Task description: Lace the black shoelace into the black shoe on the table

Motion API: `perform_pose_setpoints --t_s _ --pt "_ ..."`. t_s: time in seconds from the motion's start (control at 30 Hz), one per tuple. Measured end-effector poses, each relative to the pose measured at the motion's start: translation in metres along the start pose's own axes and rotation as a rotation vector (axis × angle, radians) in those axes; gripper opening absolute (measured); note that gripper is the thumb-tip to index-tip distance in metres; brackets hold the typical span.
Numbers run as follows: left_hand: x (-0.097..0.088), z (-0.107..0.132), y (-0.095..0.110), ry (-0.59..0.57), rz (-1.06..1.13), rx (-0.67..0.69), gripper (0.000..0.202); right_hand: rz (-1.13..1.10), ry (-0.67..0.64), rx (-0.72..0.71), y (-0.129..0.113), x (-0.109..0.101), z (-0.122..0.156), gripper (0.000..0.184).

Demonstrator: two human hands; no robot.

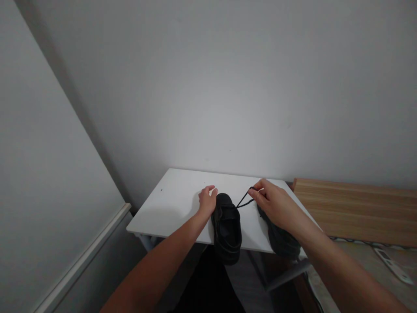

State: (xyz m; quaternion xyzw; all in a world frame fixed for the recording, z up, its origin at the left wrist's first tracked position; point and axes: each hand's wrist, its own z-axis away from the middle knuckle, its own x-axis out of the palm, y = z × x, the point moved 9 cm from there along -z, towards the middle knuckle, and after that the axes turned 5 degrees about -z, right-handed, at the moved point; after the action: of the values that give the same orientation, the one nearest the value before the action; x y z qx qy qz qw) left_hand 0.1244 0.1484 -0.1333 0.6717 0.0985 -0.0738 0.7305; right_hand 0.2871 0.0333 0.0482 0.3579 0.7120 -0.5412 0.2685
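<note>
Between right fingers, black shoelace.

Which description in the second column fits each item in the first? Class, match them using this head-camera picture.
Column 1
1. Left hand
2. Right hand
3. Black leather shoe
4. Thin black shoelace

Column 2
A. Forms a narrow loop above the tabletop
B. Pinches a lace between its fingers
C. Lies across the near edge of the white table
D. Rests open-fingered against a shoe's far end

Right pairs: 1-D, 2-B, 3-C, 4-A
</note>
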Motion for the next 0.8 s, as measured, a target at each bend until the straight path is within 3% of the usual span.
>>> perform_pose_setpoints --t_s 0.07,0.1,0.17,0.27,0.33,0.43,0.6,0.8 --pt "-0.021 0.025 0.029 0.127 -0.02 0.211 0.017 -0.136 0.061 0.063 0.006 -0.003 0.0 0.023" --pt "-0.026 0.042 0.047 0.135 -0.032 0.356 0.015 -0.246 0.059 0.089 0.006 0.0 -0.001 0.027" --pt "-0.019 0.075 0.079 0.022 -0.086 0.581 0.011 -0.545 -0.025 0.165 0.005 0.016 -0.003 0.031" --pt "-0.005 0.105 0.112 -0.079 -0.201 0.749 0.019 -1.053 -0.238 0.321 -0.008 0.051 -0.004 0.034" --pt "0.0 0.109 0.128 -0.079 -0.242 0.81 0.033 -1.288 -0.314 0.382 -0.019 0.065 -0.004 0.032" --pt "0.003 0.099 0.14 -0.08 -0.255 0.85 0.029 -1.436 -0.292 0.409 -0.024 0.067 -0.006 0.028" --pt "0.005 0.089 0.143 -0.202 -0.332 0.869 0.019 -1.432 -0.288 0.423 -0.011 0.063 -0.008 0.027" --pt "0.002 0.087 0.14 -0.241 -0.497 0.848 0.017 -1.414 -0.207 0.486 0.014 0.068 -0.014 0.032"
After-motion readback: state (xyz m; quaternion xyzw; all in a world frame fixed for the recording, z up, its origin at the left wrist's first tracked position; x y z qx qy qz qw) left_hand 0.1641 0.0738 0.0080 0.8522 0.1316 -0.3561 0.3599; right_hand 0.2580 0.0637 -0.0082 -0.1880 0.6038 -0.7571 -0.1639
